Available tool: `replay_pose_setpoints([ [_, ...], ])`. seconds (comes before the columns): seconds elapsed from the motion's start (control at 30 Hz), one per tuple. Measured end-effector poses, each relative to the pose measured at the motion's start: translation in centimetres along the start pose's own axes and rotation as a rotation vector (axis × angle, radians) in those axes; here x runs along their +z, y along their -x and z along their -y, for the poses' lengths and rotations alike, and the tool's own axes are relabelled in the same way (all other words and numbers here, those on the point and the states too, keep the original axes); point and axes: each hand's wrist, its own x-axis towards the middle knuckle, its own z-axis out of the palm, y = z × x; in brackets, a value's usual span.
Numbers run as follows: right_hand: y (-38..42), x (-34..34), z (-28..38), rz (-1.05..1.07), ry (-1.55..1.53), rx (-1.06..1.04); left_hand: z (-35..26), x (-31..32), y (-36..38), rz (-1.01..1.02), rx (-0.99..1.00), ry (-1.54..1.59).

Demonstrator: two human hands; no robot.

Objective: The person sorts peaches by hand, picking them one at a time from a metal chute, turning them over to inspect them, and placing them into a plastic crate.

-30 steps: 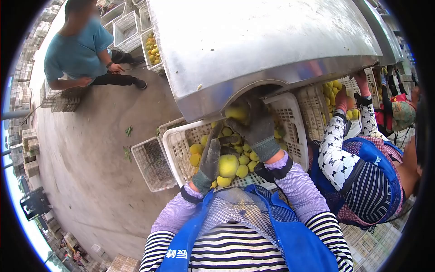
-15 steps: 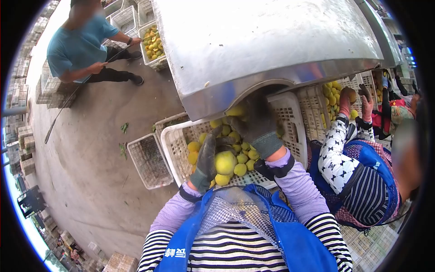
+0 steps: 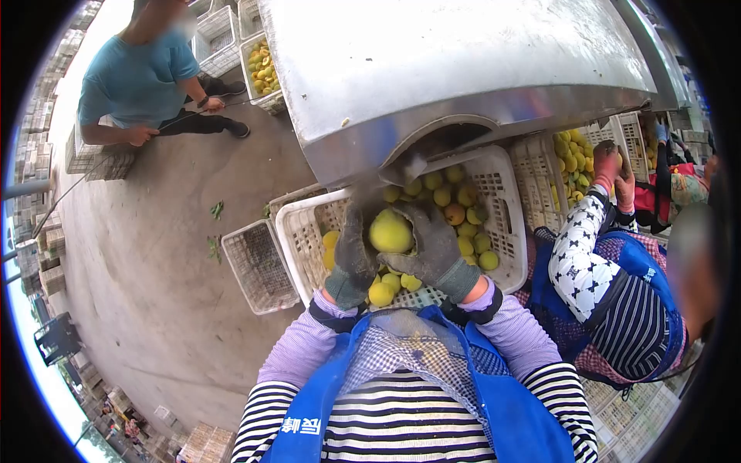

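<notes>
A yellow-green peach (image 3: 391,231) sits between my two gloved hands, over a white plastic crate (image 3: 505,208). My left hand (image 3: 353,253), in a dark grey glove, is closed against its left side. From the right, my right hand (image 3: 436,245) wraps round it, the thumb beneath. Fingertips of both gloves are blurred near a rounded opening (image 3: 440,140) in the metal machine. More yellow and green peaches (image 3: 455,197) lie in the crate below, some of them hidden by my hands.
The metal machine (image 3: 463,62) overhangs the crate's far side. An empty-looking grey crate (image 3: 261,266) stands at left. A co-worker (image 3: 617,293) handles fruit on my right. Another person (image 3: 139,85) holds a thin rod near a fruit crate (image 3: 262,69).
My right hand has come back from the machine's opening, and both hands have closed round a peach. The person at upper left has shifted the rod.
</notes>
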Motion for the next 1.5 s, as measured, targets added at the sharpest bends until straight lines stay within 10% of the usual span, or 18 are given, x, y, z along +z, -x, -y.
replay_pose_setpoints([
  [0.2, 0.0, -1.8, -1.3, 0.056, 0.345, -0.363, -0.3, -1.6, 0.9, 0.025, -0.283, -0.127],
  [0.4, 1.7, -3.0, 0.3, -0.011, 0.032, 0.201, 0.3, -1.9, 1.2, 0.048, -0.036, -0.135],
  [0.7, 1.5, 0.6, 0.4, -0.311, 0.345, 0.010, 0.4, 0.1, 1.9, -0.009, -0.013, -0.152],
  [1.0, -1.7, -1.8, -1.5, -0.138, 0.005, -0.048, -0.8, 0.7, 0.6, -0.015, 0.043, -0.382],
  [1.2, -1.8, -2.7, -0.3, -0.233, 0.358, -0.037, 0.0, 2.3, -0.9, -0.018, 0.078, -0.419],
  [1.5, -12.5, -1.5, -3.8, -0.291, 0.430, -0.065, 5.7, -12.9, -1.7, -0.576, -0.104, -0.492],
])
